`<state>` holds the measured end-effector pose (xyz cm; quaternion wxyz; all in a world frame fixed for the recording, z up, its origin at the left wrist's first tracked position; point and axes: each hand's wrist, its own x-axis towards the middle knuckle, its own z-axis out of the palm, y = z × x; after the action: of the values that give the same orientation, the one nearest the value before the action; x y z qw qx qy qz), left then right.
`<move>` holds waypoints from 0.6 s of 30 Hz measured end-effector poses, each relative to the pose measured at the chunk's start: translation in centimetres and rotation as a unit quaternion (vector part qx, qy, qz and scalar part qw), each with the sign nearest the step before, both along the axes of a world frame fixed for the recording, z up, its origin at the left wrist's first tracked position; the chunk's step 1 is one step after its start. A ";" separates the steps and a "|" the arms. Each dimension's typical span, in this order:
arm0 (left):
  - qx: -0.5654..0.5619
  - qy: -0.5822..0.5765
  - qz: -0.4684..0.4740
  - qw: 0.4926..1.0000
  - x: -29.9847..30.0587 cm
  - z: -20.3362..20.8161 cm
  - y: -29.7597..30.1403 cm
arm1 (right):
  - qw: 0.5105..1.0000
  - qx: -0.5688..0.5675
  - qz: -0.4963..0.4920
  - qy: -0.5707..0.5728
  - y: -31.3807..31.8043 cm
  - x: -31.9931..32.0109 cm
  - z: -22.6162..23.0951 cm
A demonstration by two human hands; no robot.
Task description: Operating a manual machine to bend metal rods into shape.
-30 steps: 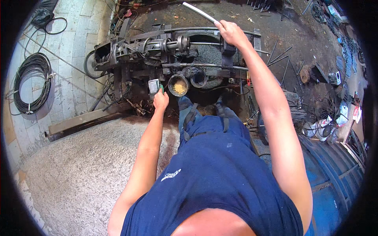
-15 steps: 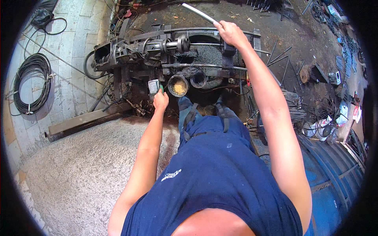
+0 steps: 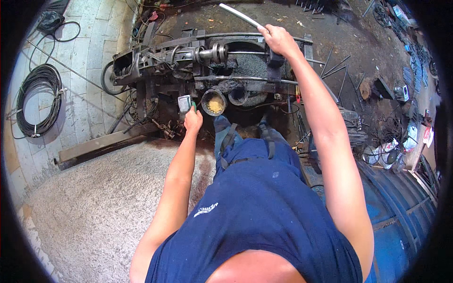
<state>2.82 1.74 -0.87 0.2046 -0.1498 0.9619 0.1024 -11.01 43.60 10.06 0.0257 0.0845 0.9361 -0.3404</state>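
My left hand (image 3: pixel 193 120) is closed around the green handle of a flat brush (image 3: pixel 184 103) with a pale, squarish head. Right beside the brush stands a round, dark-rimmed pot (image 3: pixel 203 105) with yellowish stuff (image 3: pixel 215 104) in it. A second, smaller dark pot (image 3: pixel 238 96) adjoins it on the right. Over the right part of a low, greasy metal machine (image 3: pixel 206 55), my right hand (image 3: pixel 279 39) grips the end of a light grey metal rod (image 3: pixel 239 15). The rod points up and to the left, away from me. Part of it is hidden inside my fist.
Shiny rails (image 3: pixel 245 79) run along the machine, with dark grains (image 3: pixel 250 64) lying between them. A coil of black cable (image 3: pixel 38 100) lies on tiles at the left. A metal beam (image 3: pixel 106 143) borders a grey speckled surface (image 3: pixel 104 198). Thin rods (image 3: pixel 336 66) and blue ribbed metal (image 3: pixel 396 203) are at right.
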 end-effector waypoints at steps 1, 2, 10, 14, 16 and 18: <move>0.000 0.000 0.001 1.000 0.1 -0.2 -0.2 | 1.000 -0.003 -0.001 -0.004 0.0 0.0 0.2; -0.001 -0.005 0.000 1.000 0.0 -0.1 -0.1 | 1.000 -0.003 -0.002 -0.004 0.1 0.0 -0.1; 0.002 0.016 -0.010 1.000 0.1 -0.6 -0.3 | 1.000 0.017 0.000 -0.026 0.2 -0.2 0.0; 0.005 0.020 -0.010 1.000 0.1 -0.3 -0.1 | 1.000 0.014 0.000 -0.001 0.4 -0.1 -0.4; 0.005 0.021 -0.009 1.000 0.1 -0.3 -0.1 | 1.000 0.016 -0.009 -0.009 0.1 0.0 -0.1; -0.001 0.021 -0.009 1.000 0.1 -0.3 0.0 | 1.000 0.017 -0.006 -0.005 0.1 -0.1 -0.4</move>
<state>2.93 1.75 -1.13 0.1853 -0.1396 0.9673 0.1023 -11.09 43.75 9.68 0.0266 0.0919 0.9412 -0.3241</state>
